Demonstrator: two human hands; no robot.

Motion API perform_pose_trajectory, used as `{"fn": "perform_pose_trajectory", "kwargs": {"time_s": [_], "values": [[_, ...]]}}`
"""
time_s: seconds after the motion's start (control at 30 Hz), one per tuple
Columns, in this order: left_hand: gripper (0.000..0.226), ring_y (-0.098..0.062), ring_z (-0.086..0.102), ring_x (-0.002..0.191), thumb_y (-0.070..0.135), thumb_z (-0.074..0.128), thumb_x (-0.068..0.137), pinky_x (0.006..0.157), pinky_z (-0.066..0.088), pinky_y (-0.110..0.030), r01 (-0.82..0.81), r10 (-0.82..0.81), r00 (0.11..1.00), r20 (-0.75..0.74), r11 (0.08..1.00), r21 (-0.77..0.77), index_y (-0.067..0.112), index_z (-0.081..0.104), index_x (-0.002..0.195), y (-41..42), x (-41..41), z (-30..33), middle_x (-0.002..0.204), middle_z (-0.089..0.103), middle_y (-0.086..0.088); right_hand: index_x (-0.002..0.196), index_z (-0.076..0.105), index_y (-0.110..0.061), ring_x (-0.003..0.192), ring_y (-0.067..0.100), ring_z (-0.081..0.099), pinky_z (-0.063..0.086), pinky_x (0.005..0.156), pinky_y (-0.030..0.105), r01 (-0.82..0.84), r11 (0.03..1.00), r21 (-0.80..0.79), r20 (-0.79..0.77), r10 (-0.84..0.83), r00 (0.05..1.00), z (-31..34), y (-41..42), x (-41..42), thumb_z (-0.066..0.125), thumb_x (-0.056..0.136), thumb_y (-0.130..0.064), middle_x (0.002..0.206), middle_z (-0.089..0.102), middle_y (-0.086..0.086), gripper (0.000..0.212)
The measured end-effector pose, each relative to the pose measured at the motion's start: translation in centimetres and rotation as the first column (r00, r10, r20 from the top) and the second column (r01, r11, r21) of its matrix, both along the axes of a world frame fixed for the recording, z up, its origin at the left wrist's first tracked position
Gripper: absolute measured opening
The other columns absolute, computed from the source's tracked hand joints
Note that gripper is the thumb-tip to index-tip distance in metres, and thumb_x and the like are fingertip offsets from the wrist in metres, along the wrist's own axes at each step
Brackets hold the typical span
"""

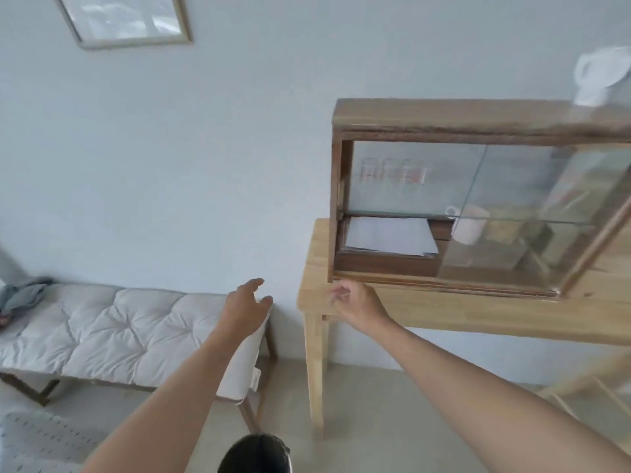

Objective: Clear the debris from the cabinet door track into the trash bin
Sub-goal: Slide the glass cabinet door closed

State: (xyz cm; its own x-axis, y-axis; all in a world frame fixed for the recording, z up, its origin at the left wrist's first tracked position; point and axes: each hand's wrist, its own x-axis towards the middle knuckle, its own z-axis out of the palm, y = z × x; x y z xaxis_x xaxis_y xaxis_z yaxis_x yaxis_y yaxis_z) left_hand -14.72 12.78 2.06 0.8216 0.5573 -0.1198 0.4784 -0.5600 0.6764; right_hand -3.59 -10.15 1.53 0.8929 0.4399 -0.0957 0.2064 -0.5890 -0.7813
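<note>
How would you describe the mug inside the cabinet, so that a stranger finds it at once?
On the light wooden table stands a dark wooden cabinet with sliding glass doors. The mug sits on its lower level, behind the glass, right of a stack of white paper. It is the only pale pink, handled thing there.

In front of me the light wooden bench (426,310) carries a dark wooden cabinet (444,121) with sliding glass doors, set near its left end. On the cabinet's top stands a white jug (596,75). Its bottom shelf (386,262) holds a stack of white paper (389,233) and, to the right, a pale mug (469,225) behind the glass. To my left, a low padded seat (112,331) carries bunched grey-blue cloth (24,295) at its far end. A dark bin (254,455) sits on the floor (375,421) below me.
</note>
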Motion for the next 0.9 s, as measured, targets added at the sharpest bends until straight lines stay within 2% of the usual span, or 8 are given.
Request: {"fn": "perform_pose_trajectory", "kwargs": {"time_s": [0.2,0.33,0.43,0.53,0.63,0.73,0.83,0.9], "values": [[0.064,-0.03,0.049,0.148,0.033,0.066,0.101,0.119,0.042,-0.044,0.195,-0.196,0.973,0.119,0.981,0.018,0.022,0.043,0.16,-5.5,7.0,4.5,0.161,0.053,-0.008,0.113,0.077,-0.012,0.11,0.021,0.072,0.05,0.092,0.026,0.207,0.976,0.068,0.109,-0.214,0.971,3.6,-9.9,3.8,0.068,0.096,-0.017,0.116,0.078,0.005,0.02],[0.082,-0.035,0.046,0.149,0.035,0.068,0.1,0.107,0.045,-0.043,0.264,-0.259,0.95,0.177,0.964,-0.007,0.026,0.02,0.166,-8.6,10.0,5.8,0.166,0.046,-0.008,0.128,0.068,-0.012,0.123,0.027,0.065,0.049,0.106,0.036,0.339,0.937,0.087,0.183,-0.35,0.919,4.8,-15.3,5.6,0.065,0.099,-0.018,0.133,0.068,0.01,0.03],[0.088,-0.042,0.053,0.139,0.036,0.069,0.098,0.093,0.042,-0.04,0.282,-0.274,0.932,0.237,0.959,0.002,0.026,0.012,0.165,-10.1,11.5,6.0,0.163,0.047,-0.011,0.146,0.052,-0.013,0.139,0.035,0.048,0.039,0.113,0.039,0.46,0.885,0.072,0.313,-0.458,0.832,5.5,-18.9,7.5,0.067,0.096,-0.018,0.149,0.048,0.017,0.052],[0.089,-0.044,0.055,0.135,0.033,0.07,0.099,0.094,0.042,-0.039,0.285,-0.272,0.925,0.266,0.959,-0.009,0.026,0.008,0.163,-10.6,12.5,5.8,0.166,0.043,-0.011,0.166,0.014,-0.02,0.159,0.037,0.015,0.029,0.123,0.048,0.563,0.824,0.065,0.331,-0.55,0.766,6.2,-22.1,9.6,0.068,0.095,-0.019,0.173,0.005,0.019,0.089],[0.089,-0.044,0.059,0.128,0.031,0.07,0.1,0.089,0.043,-0.036,0.272,-0.258,0.927,0.272,0.962,-0.013,0.028,0.007,0.162,-10.8,13.0,5.3,0.164,0.043,-0.009,0.165,-0.017,-0.027,0.162,0.037,-0.012,0.028,0.124,0.055,0.597,0.801,-0.054,0.315,-0.553,0.771,6.7,-24.3,11.5,0.072,0.096,-0.025,0.171,-0.03,0.013,0.113],[0.089,-0.045,0.063,0.123,0.03,0.07,0.1,0.079,0.046,-0.031,0.274,-0.261,0.926,0.272,0.962,-0.01,0.028,0.005,0.162,-10.8,13.2,5.0,0.162,0.045,-0.011,0.16,-0.031,-0.025,0.161,0.037,-0.016,0.028,0.124,0.061,0.55,0.814,-0.189,0.328,-0.476,0.816,7.1,-24.6,12.2,0.075,0.095,-0.032,0.166,-0.041,0.013,0.124],[0.089,-0.044,0.065,0.112,0.029,0.069,0.1,0.057,0.045,-0.023,0.264,-0.251,0.93,0.267,0.964,-0.014,0.029,0.004,0.161,-10.9,13.4,4.9,0.158,0.047,-0.011,0.157,-0.035,-0.02,0.16,0.04,-0.018,0.016,0.127,0.063,0.526,0.83,-0.185,0.303,-0.461,0.834,7.3,-23.2,12.0,0.079,0.092,-0.033,0.164,-0.043,0.017,0.132],[0.084,-0.039,0.064,0.103,0.028,0.069,0.099,0.06,0.047,-0.029,0.263,-0.247,0.928,0.278,0.965,-0.02,0.032,0.008,0.155,-11.2,13.5,4.9,0.147,0.055,-0.012,0.157,-0.035,-0.019,0.159,0.041,-0.021,0.009,0.126,0.062,0.519,0.84,-0.158,0.291,-0.463,0.837,7.3,-21.9,11.7,0.082,0.09,-0.033,0.163,-0.043,0.018,0.135]]}}
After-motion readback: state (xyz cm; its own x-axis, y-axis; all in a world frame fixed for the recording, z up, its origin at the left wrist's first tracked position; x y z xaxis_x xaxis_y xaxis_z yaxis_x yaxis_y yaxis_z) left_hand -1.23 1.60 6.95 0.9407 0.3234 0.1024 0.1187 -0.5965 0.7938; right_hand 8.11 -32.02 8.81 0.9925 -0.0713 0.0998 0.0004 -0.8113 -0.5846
